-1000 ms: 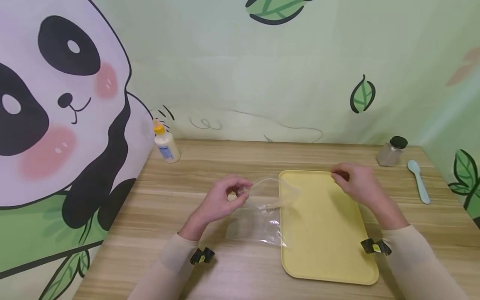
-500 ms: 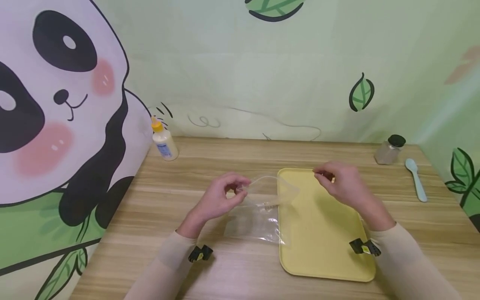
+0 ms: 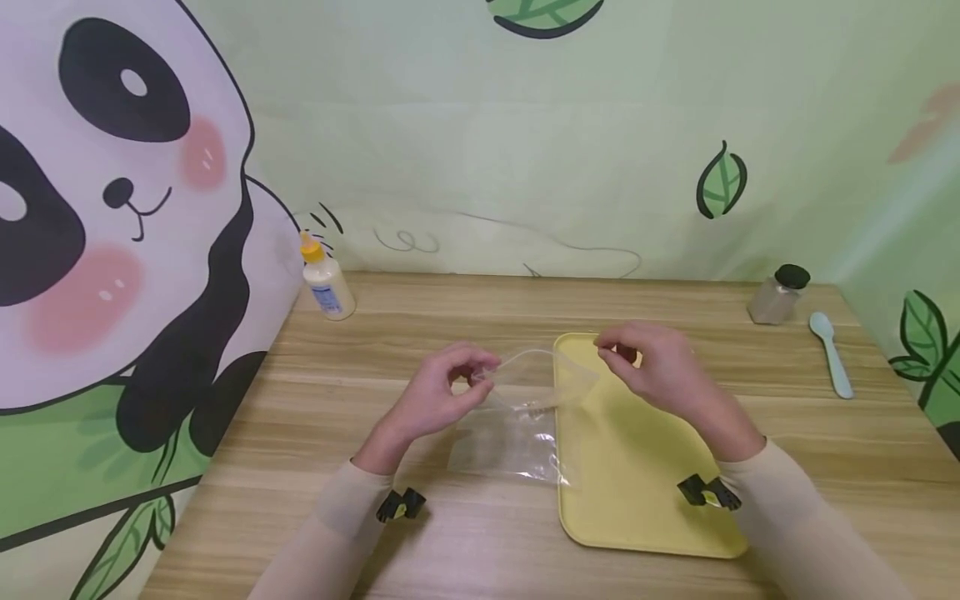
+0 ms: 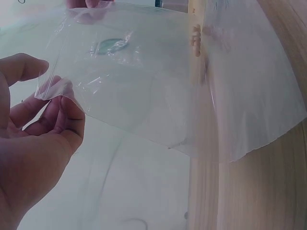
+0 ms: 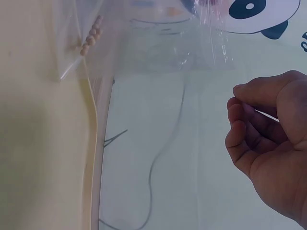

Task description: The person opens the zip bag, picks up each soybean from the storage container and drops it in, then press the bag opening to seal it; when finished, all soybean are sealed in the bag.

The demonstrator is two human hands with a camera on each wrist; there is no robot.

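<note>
My left hand (image 3: 438, 396) pinches the upper left edge of a clear plastic bag (image 3: 506, 446). The bag hangs partly over the left side of the yellow tray (image 3: 630, 508), its mouth bowed slightly apart. Several small round tan pieces (image 5: 91, 37) lie in a row inside the bag; I cannot tell their kind. My right hand (image 3: 652, 362) is above the tray's far edge, just right of the bag and apart from it. Its thumb and fingertips meet in the right wrist view, with nothing visible between them; the fingertips hide anything tiny.
A white bottle with a yellow cap (image 3: 327, 287) stands at the back left of the wooden table (image 3: 300, 417). At the back right are a clear jar with a black lid (image 3: 776, 298) and a light blue spoon (image 3: 831, 358). A panda-printed wall covering (image 3: 465, 167) rises behind.
My right hand has moved left across the tray's far edge towards the bag, fingertips kept together. The left hand and the bag have barely moved.
</note>
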